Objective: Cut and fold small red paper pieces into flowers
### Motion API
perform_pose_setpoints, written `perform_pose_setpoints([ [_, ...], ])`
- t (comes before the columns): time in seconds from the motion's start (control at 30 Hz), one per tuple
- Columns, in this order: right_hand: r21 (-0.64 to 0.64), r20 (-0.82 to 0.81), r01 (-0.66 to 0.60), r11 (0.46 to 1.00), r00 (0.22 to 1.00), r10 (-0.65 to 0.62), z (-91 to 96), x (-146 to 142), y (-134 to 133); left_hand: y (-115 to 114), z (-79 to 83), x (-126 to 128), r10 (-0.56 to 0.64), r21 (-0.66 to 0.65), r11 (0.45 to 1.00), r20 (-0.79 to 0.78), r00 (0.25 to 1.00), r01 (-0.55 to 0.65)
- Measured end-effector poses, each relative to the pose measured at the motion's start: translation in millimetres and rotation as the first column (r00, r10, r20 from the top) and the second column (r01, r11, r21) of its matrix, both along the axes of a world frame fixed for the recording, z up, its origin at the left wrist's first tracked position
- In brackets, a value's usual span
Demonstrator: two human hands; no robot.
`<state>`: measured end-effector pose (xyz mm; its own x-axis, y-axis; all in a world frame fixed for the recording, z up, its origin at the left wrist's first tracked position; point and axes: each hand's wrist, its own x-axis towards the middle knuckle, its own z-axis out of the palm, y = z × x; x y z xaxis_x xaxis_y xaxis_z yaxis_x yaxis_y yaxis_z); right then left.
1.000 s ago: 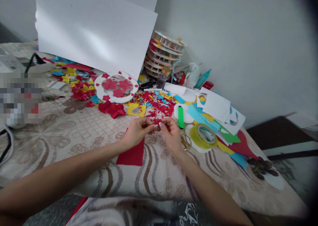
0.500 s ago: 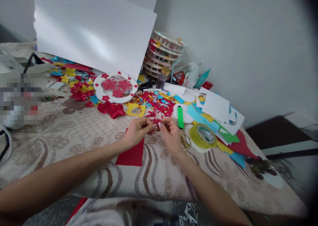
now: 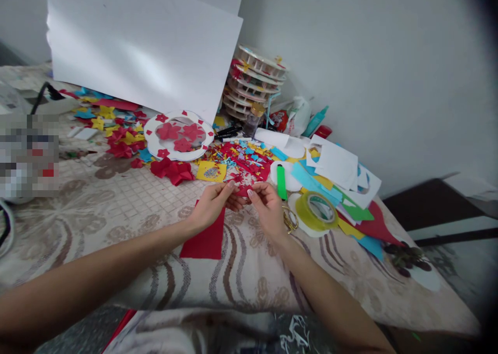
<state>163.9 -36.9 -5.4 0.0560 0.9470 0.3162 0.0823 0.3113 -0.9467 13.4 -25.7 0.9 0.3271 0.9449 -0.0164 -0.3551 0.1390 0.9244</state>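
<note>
A small piece of red paper [image 3: 244, 190] is held between my two hands over the near edge of a pile of paper scraps. My right hand [image 3: 267, 209] pinches its right end between thumb and fingers. On the other side, my left hand [image 3: 212, 206] has its fingers curled at the paper's left end, with the thumb raised; the exact grip is partly hidden. Below my left wrist, a red paper sheet [image 3: 204, 240] lies flat on the patterned cloth. Gold-handled scissors [image 3: 290, 219] rest just right of my right hand.
Beyond my hands lie paper scraps [image 3: 249, 159], a yellow square [image 3: 211, 171] and a white ring with red flowers [image 3: 179, 135]. To the right are a green cutter [image 3: 281, 182], a tape roll [image 3: 317, 211] and coloured sheets [image 3: 342, 175]. A tiered white stand [image 3: 254, 79] stands behind.
My left thumb has lifted up and back from the red piece, and the left fingers have spread a little. More of the red paper shows now. The view has shifted slightly.
</note>
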Motion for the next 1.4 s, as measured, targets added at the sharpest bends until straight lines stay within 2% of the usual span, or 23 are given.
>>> perform_pose_setpoints([
  [0.1, -0.007, 0.016, -0.006, 1.0, 1.0, 0.006, 0.4, 0.3, -0.3, 0.3, 0.1, -0.7, -0.005, 0.019, 1.0, -0.033, 0.999, 0.006],
  [0.27, -0.014, 0.038, -0.024, 1.0, 0.999, 0.025, 0.8, 0.9, -0.6, 0.0, -1.1, -4.3, -0.021, 0.16, 0.986, -0.19, 0.982, 0.052],
  [0.4, -0.016, 0.055, -0.025, 1.0, 0.998, 0.026, 2.5, 0.3, -1.7, -0.3, -2.0, -5.1, -0.007, 0.211, 0.976, -0.221, 0.975, 0.055],
  [0.77, -0.02, 0.048, -0.019, 1.0, 0.999, 0.02, 2.8, -0.1, -2.3, -0.8, -3.4, -4.5, -0.025, 0.222, 0.972, -0.22, 0.975, 0.075],
  [1.03, -0.026, 0.069, -0.019, 0.999, 0.997, 0.021, 3.7, 0.5, -2.6, -2.3, -2.0, -2.9, 0.009, 0.211, 0.977, -0.198, 0.98, 0.034],
  [1.4, -0.02, 0.085, -0.019, 1.0, 0.996, 0.02, 6.1, -0.8, -4.3, -3.5, 0.5, -5.1, 0.009, 0.274, 0.96, -0.255, 0.967, 0.063],
])
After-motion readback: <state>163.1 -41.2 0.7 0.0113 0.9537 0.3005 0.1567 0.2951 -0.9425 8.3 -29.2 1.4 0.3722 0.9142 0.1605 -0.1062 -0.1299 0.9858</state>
